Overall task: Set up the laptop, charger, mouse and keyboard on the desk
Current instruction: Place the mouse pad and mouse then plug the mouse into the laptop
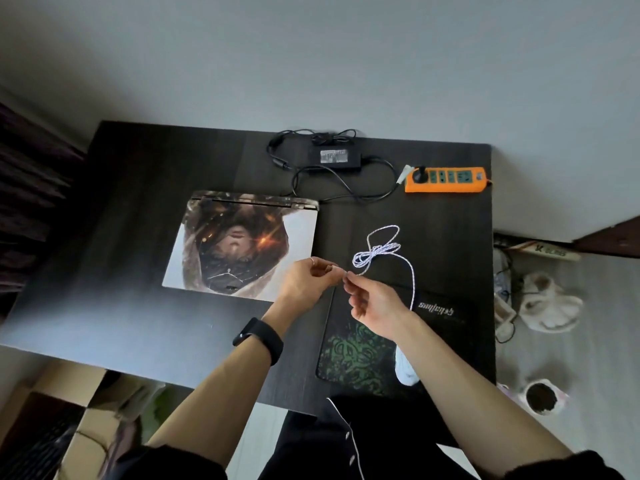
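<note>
On the left of the desk (121, 168) the laptop (239, 244) lay flat with its lid shut, not yet opened. Behind it sat the charger (337, 157), one lead running to the laptop's back edge and the other to a plug in the strip (446, 180), so that part looked done. I saw no keyboard on the desk.

The left hand (308, 278) and the right hand (374, 306) met fingertip to fingertip, each pinching the near end of the cable (377, 252), other fingers loosely curled. Its bundled coil lay just beyond the fingers, and one strand trailed back to the mouse (405, 370), half hidden under the right forearm on the pad (356, 355). Mouse and keyboard seemed left to do.
</note>
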`<state>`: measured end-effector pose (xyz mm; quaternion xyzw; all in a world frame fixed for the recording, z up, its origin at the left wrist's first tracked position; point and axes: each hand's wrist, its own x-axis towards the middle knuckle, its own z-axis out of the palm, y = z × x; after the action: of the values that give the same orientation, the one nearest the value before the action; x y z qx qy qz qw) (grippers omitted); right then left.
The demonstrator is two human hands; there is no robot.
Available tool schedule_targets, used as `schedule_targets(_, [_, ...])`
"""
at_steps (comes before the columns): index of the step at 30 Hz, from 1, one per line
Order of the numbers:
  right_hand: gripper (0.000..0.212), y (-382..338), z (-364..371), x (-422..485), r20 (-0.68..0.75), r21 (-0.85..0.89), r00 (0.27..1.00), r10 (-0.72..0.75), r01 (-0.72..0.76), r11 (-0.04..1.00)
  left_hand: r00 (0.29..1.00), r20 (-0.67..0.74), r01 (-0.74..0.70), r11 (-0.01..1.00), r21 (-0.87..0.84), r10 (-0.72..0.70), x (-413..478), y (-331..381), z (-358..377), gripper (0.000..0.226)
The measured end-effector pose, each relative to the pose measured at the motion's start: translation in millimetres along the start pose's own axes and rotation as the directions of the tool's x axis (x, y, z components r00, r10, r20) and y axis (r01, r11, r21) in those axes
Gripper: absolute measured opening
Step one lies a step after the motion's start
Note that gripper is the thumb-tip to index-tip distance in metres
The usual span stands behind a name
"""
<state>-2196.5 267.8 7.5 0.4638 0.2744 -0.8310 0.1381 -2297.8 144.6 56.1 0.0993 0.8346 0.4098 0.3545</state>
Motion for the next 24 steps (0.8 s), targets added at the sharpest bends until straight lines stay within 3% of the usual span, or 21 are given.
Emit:
schedule_targets(4, [0.007, 3, 1, 2, -0.017, 0.174, 1.0, 0.015, -0.012, 0.985, 0.998, -0.033, -0.043, 0.999, 0.027, 0.044, -6, 0, 9, 0.024])
schedule_targets(20, [0.009, 5, 16, 14, 0.025, 0.142, 0.997, 0.079, -0.082, 0.986, 0.984, -0.079, -0.143, 0.971, 0.19, 0.16, -6, -9, -12, 0.017])
schedule_targets(22, [0.011, 7, 17, 14, -0.027, 0.103, 0.998, 0.059, -0.056, 0.993, 0.99, -0.083, -0.096, 0.974, 0.204, 0.115, -3, -14, -13, 0.02])
schedule_targets(24, [0.016, 10, 19, 15, -0.131, -0.084, 0.991, -0.024, 0.013, 0.996, 0.99, -0.122, -0.036, 0.972, 0.234, 0.066, 1, -22, -14, 0.026])
